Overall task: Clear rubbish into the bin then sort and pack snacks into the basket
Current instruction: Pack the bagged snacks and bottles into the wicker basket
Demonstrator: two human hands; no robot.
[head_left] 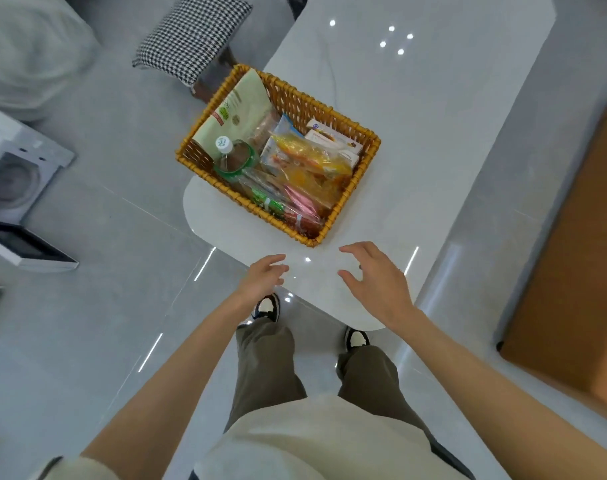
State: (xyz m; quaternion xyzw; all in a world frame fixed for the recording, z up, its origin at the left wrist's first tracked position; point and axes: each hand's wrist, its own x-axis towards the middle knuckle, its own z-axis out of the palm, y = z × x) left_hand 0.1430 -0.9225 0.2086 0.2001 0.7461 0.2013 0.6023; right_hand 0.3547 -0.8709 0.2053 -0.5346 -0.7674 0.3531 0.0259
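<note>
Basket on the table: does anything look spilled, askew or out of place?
Nothing spilled. The basket sits at the left edge of the table, and a pale green pouch leans out over its far rim; the rest lies inside.

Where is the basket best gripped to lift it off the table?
By its woven rim, one hand on each short end: left hand from the left, right hand from the right. The basket is rectangular, shows no handles and is packed full, with a bottle standing upright, so a level two-handed lift looks safest. Both hands are empty, just short of it.
</note>
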